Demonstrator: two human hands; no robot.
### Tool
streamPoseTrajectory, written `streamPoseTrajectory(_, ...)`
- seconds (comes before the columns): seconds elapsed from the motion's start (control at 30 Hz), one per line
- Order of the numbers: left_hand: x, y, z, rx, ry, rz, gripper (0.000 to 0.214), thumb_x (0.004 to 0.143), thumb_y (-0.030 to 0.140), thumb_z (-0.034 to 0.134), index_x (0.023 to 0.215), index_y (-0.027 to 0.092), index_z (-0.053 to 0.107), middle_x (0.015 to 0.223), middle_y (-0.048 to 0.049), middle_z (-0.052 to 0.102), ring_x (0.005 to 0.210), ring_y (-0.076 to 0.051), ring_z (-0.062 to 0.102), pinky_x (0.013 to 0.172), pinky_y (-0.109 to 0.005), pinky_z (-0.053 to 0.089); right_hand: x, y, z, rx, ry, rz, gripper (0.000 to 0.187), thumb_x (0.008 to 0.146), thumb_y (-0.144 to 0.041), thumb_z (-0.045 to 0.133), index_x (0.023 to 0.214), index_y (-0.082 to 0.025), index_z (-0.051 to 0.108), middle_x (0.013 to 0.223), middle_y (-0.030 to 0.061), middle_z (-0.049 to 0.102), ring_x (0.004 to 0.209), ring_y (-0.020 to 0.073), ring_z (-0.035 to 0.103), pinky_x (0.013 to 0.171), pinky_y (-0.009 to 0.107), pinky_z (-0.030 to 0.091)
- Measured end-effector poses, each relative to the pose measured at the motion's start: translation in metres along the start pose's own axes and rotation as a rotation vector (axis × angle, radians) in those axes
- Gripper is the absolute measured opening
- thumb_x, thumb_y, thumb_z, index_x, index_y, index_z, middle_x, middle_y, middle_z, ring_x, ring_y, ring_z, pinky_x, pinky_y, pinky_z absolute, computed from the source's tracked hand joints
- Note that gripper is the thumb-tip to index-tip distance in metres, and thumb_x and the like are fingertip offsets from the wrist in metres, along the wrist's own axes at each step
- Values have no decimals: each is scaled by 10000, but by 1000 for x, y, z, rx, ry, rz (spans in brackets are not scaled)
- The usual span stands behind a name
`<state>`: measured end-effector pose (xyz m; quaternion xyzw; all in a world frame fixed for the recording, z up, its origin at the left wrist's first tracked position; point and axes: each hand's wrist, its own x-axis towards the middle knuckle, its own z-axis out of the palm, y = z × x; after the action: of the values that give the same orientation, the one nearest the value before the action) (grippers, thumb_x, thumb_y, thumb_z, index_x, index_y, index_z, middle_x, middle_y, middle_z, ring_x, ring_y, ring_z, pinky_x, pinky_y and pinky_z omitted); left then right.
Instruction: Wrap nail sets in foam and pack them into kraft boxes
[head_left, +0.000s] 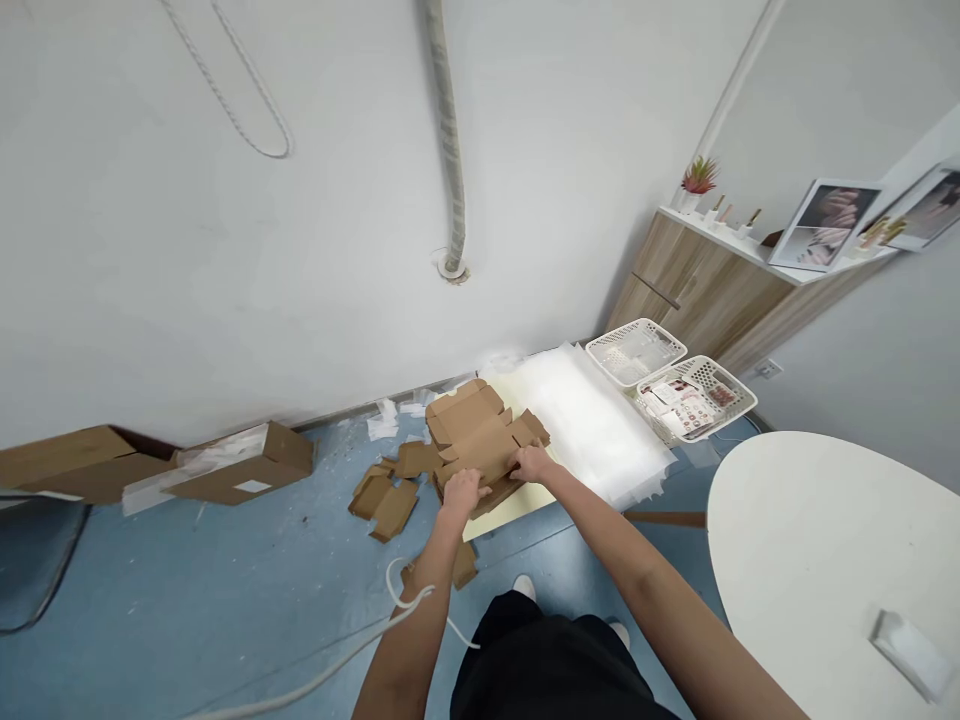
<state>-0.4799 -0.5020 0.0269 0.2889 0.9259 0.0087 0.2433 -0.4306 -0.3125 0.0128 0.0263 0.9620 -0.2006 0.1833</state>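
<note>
The left hand point(461, 492) grips the near edge of a half-folded kraft cardboard mailer box point(469, 435), which lies on a cream board point(491, 520) on the blue floor point(225, 570); the right hand point(534, 462) presses a side flap, possibly pinching it, hard to tell

No text is legible. The white label point(253, 486) on a brown cardboard carton point(281, 462) and printed cards point(676, 408) in a white plastic basket point(720, 372) are too blurred.
</note>
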Motion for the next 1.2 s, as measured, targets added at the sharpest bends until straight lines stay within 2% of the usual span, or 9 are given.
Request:
streamPoseTrajectory(0.2,-12,9,-10,70,29,40,240,939,241,448,971,169,675,1016,-141,702,988,-263,665,813,-343,487,6,-5,3,-148,119,-88,285,743,-111,635,999,-210,712,1090,109,710,1077,278,604,1115,550,221)
streamPoseTrajectory(0.33,-24,10,-31,53,120,146,185,904,211,461,862,203,641,923,-77,704,908,-226,668,758,-299,473,5,-8,2,-194,249,-226,252,866,-98,504,990,-206,695,1063,96,712,1099,259,585,1159,560,143)
streamPoseTrajectory(0.43,-36,11,-48,2,263,176,164,875,181,468,898,219,625,914,-57,698,894,-220,660,748,-289,473,0,-8,-12,-242,346,-352,280,936,-109,421,953,-196,687,977,75,731,1022,212,625,1182,489,170)
streamPoseTrajectory(0.57,-56,24,-60,-32,560,231,327,869,150,437,1132,223,616,1119,-105,686,1057,-266,619,909,-365,470,-17,-9,-46,-284,567,-479,302,971,-124,391,1113,-186,650,1159,100,702,1108,173,615,1157,429,279)
streamPoseTrajectory(0.67,-72,48,-63,-51,727,249,407,907,176,392,1263,229,581,1244,-108,656,1155,-289,585,1002,-432,433,-42,-6,-73,-334,692,-518,323,970,-111,397,1200,-166,618,1242,114,669,1182,166,585,1150,421,311)
streamPoseTrajectory(0.8,-88,100,-68,-106,811,361,442,945,192,340,1330,220,556,1316,-99,622,1246,-268,543,1054,-426,400,-100,18,-100,-366,811,-463,331,973,-116,406,1240,-166,596,1278,117,648,1231,171,557,1143,419,342)
streamPoseTrajectory(0.93,-94,172,-68,-134,765,565,475,958,183,316,1386,235,515,1378,-78,578,1305,-251,496,1093,-432,362,-187,65,-108,-370,907,-293,359,988,-147,380,1296,-180,561,1326,107,617,1285,190,510,1130,427,368)
streamPoseTrajectory(1.07,-102,264,-49,-109,631,788,492,961,158,302,1402,249,500,1394,-56,567,1326,-235,475,1113,-428,344,-293,122,-87,-343,955,-22,391,984,-145,367,1330,-187,545,1359,110,589,1309,213,484,1118,449,384)
streamPoseTrajectory(1.2,-112,357,-5,-64,478,1011,511,951,119,298,1398,253,506,1412,-35,551,1332,-223,467,1123,-415,340,-394,174,-41,-298,947,265,418,970,-118,351,1326,-180,561,1350,123,593,1302,234,488,1113,473,383)
